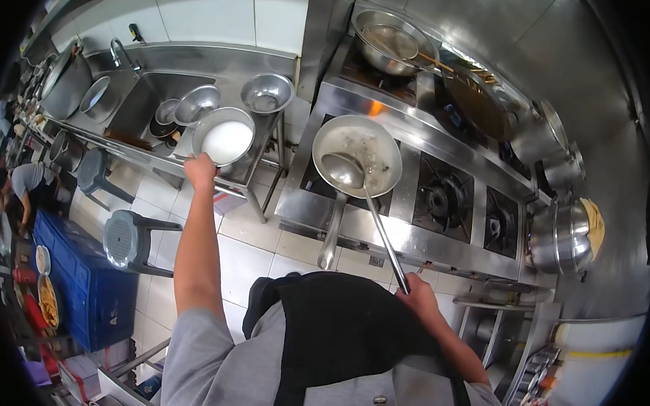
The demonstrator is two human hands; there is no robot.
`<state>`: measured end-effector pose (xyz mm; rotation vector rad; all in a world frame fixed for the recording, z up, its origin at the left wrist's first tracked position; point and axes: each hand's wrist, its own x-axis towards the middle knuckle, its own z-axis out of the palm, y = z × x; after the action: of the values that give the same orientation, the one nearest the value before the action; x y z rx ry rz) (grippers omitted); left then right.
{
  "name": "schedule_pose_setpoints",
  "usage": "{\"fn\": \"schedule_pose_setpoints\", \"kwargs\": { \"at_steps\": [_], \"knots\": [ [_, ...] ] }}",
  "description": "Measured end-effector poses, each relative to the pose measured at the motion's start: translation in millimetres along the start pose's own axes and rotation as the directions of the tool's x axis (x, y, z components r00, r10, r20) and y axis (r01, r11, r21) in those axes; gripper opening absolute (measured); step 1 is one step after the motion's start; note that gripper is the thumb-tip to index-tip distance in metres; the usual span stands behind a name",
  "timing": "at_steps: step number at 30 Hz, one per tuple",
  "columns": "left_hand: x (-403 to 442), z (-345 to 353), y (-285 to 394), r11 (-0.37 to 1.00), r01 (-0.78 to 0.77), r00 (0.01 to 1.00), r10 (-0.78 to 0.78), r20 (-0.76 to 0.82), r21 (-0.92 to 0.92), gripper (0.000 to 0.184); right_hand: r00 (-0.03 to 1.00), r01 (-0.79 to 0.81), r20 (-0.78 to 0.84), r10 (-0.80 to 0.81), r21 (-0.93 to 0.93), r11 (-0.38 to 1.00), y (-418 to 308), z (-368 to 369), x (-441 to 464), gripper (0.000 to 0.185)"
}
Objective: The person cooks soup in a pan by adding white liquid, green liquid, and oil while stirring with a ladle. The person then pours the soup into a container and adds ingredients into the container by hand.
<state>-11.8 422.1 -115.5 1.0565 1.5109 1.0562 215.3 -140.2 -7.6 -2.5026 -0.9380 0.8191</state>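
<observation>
My left hand (201, 170) is closed on the near edge of a metal bowl (248, 156) holding something smooth and white; whether it is liquid or powder I cannot tell. This bowl is at the sink counter's front edge. My right hand (419, 298) grips the dark end of a long-handled ladle (385, 238). The ladle's head rests inside a long-handled pan (331, 236) on the stove, among cloudy, bubbly liquid with small bits in it. Nobody holds the pan's handle, which points toward me.
Beside the sink (152, 97) stand metal bowls (268, 93) and a large pot (65, 86). The stove (410, 236) has bare burners, with a strainer in a basin (390, 42) behind. Stools (124, 238), a blue bin (82, 287) and another person (32, 186) are at left.
</observation>
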Motion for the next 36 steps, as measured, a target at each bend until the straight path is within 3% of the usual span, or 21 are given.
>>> {"fn": "schedule_pose_setpoints", "kwargs": {
  "at_steps": [3, 7, 13, 18, 20, 26, 28, 29, 31, 32, 33, 34, 35, 36],
  "knots": [
    [4, 2, -2, 1.000, -0.003, 1.000, 0.004, -0.019, 0.009, 0.061, 0.999, 0.041, 0.004, -0.041, -0.099, 0.994, 37, 39, 31, 0.029],
    [6, 1, -5, 1.000, -0.014, 1.000, 0.014, -0.015, 0.009, 0.057, 0.999, 0.034, -0.034, -0.040, -0.164, 0.986, 31, 55, 60, 0.029],
    [6, 2, -4, 0.999, -0.025, 0.999, 0.025, -0.025, 0.022, 0.056, 0.976, 0.059, -0.193, -0.095, -0.186, 0.981, 23, 56, 104, 0.024],
    [5, 2, -4, 0.999, -0.034, 0.999, 0.034, -0.025, 0.022, 0.055, 0.955, -0.022, -0.287, -0.071, -0.310, 0.951, 36, 44, 132, 0.023],
    [5, 4, -6, 0.998, -0.060, 0.995, 0.061, -0.079, 0.020, 0.048, 0.955, -0.038, -0.291, -0.062, -0.326, 0.944, 45, 35, 134, 0.022],
    [5, 0, -7, 0.996, -0.085, 0.996, 0.086, -0.016, 0.040, 0.043, 0.962, -0.081, -0.272, -0.009, -0.316, 0.945, 53, 24, 120, 0.028],
    [1, 0, -3, 0.996, -0.078, 0.996, 0.080, -0.033, 0.049, 0.044, 0.957, 0.025, -0.281, -0.067, -0.150, 0.988, 43, 23, 104, 0.029],
    [-1, 0, 0, 0.995, -0.075, 0.996, 0.078, -0.044, 0.059, 0.044, 0.957, 0.026, -0.281, -0.069, -0.153, 0.988, 34, 19, 99, 0.029],
    [-4, 0, 3, 0.996, -0.067, 0.997, 0.070, -0.043, 0.056, 0.046, 0.982, -0.188, 0.067, 0.177, 0.232, 0.954, 3, 2, 84, 0.026],
    [-5, 0, 4, 0.996, -0.062, 0.997, 0.064, -0.041, 0.057, 0.047, 0.982, -0.189, 0.067, 0.178, 0.229, 0.955, -4, -6, 82, 0.026],
    [-6, 1, 3, 0.997, -0.059, 0.997, 0.061, -0.042, 0.056, 0.047, 0.961, -0.276, 0.169, 0.219, 0.524, 0.806, -9, -15, 81, 0.024],
    [-5, 1, 1, 0.998, -0.053, 0.997, 0.054, -0.047, 0.028, 0.049, 0.934, -0.357, 0.279, 0.222, 0.748, 0.560, -14, -23, 80, 0.023],
    [-4, 1, 1, 0.999, -0.048, 0.997, 0.048, -0.052, 0.002, 0.051, 0.933, -0.359, 0.282, 0.222, 0.747, 0.559, -18, -31, 79, 0.023],
    [-2, 1, 1, 0.999, -0.049, 0.997, 0.049, -0.053, 0.004, 0.051, 0.922, -0.385, 0.347, 0.169, 0.794, 0.471, -21, -40, 78, 0.024]
  ]
}}
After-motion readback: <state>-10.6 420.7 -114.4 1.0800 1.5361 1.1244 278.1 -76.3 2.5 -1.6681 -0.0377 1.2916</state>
